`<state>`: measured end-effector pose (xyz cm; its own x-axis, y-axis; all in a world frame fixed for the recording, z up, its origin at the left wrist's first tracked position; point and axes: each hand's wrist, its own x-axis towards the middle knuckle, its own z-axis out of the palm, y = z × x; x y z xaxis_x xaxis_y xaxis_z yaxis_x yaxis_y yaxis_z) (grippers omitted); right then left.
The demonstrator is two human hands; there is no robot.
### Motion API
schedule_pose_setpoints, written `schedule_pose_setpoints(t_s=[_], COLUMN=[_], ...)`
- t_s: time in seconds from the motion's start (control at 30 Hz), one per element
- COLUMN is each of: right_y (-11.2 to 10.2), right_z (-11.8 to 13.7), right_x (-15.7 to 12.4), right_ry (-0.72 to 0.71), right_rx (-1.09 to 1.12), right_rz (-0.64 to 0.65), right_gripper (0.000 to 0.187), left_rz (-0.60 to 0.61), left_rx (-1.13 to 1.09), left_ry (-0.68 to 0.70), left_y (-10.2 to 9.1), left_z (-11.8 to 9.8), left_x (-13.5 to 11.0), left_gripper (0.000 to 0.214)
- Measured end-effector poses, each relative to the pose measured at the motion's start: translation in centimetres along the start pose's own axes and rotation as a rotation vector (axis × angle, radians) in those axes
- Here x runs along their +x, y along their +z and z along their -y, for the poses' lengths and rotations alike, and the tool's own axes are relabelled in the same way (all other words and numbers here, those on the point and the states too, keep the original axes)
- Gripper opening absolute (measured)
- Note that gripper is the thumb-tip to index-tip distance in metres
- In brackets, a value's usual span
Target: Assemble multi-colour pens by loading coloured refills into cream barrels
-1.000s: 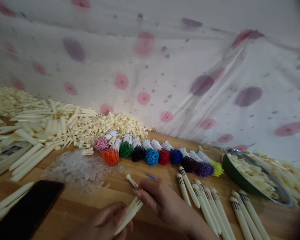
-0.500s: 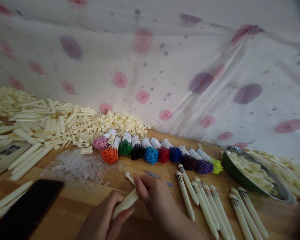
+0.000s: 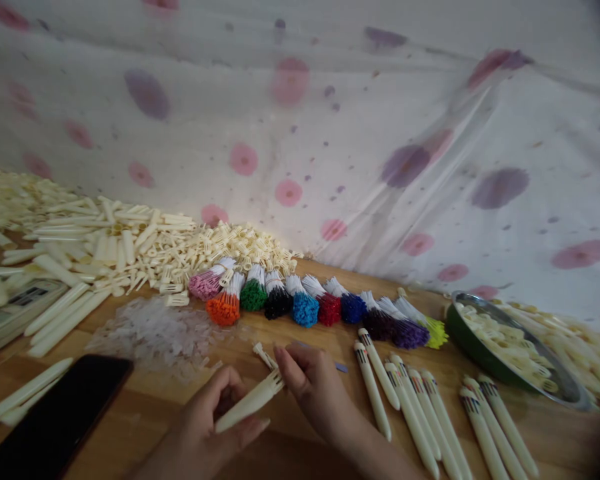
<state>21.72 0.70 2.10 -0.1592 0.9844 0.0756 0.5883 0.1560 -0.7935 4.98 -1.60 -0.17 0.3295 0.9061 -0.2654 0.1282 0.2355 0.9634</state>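
A cream multicolour pen barrel (image 3: 250, 402) lies slanted in my left hand (image 3: 205, 417), its rounded end toward me and its slotted end pointing up and right. Thumb and fingers of that hand close around the barrel. At the slotted end is my right hand (image 3: 317, 387), thumb and fingers pinched together. What sits between those fingertips is hidden. Just beyond the barrel, a small cream slotted part (image 3: 264, 355) shows close to the right fingertips. Bundles of refills with coloured tips, such as the light blue bundle (image 3: 304, 308), stand in a row behind my hands.
Finished-looking pens (image 3: 415, 413) lie at the right, near a tilted green bowl (image 3: 485, 353) of cream rings. Clear plastic bits (image 3: 153, 333), a black phone (image 3: 55, 420) and a heap of cream pen parts (image 3: 115, 240) cover the left. A flowered plastic sheet (image 3: 280, 133) hangs behind.
My left hand has shifted left and its fingers have loosened along the barrel, showing more of it. The barrel now lies flatter, with its slotted end in sight. The view has shifted slightly.
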Motion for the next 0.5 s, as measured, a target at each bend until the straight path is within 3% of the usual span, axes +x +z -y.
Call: schedule_pose_setpoints(t_s=[0.07, 0.1, 0.23, 0.27, 0.33, 0.4, 0.43, 0.5], right_y=[0.2, 0.3, 0.5, 0.5, 0.5, 0.5, 0.5, 0.5], right_z=[-0.2, -0.3, -0.6, -0.7, -0.9, -1.0, -1.0, -1.0], right_x=[0.1, 0.1, 0.3, 0.3, 0.4, 0.5, 0.5, 0.5], right_ry=[0.022, 0.027, 0.033, 0.035, 0.040, 0.043, 0.041, 0.022], right_rx=[0.007, 0.011, 0.004, -0.003, -0.015, -0.016, -0.011, 0.003], right_rz=[-0.015, -0.022, -0.038, -0.045, -0.065, -0.079, -0.076, -0.052], right_gripper=[0.048, 0.048, 0.047, 0.047, 0.047, 0.047, 0.047, 0.047], left_rz=[-0.098, -0.097, 0.120, 0.103, -0.055, -0.165, -0.142, 0.041], left_rx=[0.006, 0.001, 0.064, 0.096, 0.111, 0.050, 0.018, 0.017], left_ry=[0.108, 0.091, -0.213, -0.202, -0.052, 0.047, 0.026, -0.134], left_y=[0.1, 0.1, -0.2, -0.3, -0.6, -0.8, -0.9, -1.1], left_z=[0.0, 0.0, 0.3, 0.5, 1.0, 1.4, 1.5, 1.3], left_x=[0.0, 0.1, 0.3, 0.4, 0.6, 0.8, 0.9, 1.0], left_gripper=[0.045, 0.044, 0.058, 0.057, 0.044, 0.050, 0.056, 0.049])
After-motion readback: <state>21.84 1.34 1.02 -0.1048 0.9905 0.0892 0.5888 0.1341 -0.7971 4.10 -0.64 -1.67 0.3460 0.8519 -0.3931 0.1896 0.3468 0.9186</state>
